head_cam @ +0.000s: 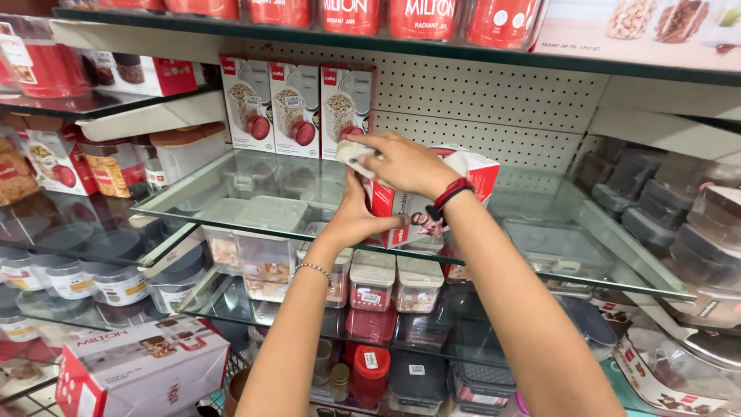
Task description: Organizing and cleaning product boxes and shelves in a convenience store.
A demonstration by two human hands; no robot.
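Observation:
A red and white carton (476, 176) stands on a glass shelf (587, 266) in front of me. My left hand (353, 218), a silver bracelet on its wrist, presses against the carton's near side and steadies it. My right hand (405, 164), with a red thread band at the wrist, lies on top of the carton's left end, its fingers closed on a small white cloth (353, 151) that touches the carton. Three similar cartons (293, 108) stand in a row at the back of the same shelf, just left of my hands.
Red-lidded jars (424, 17) line the top shelf. Clear lidded containers (372, 282) fill the shelf below. Stacked dark-lidded tubs (656, 212) stand at the right. A large white and red box (139, 369) lies at the lower left. More jars and cartons (58, 158) crowd the left shelves.

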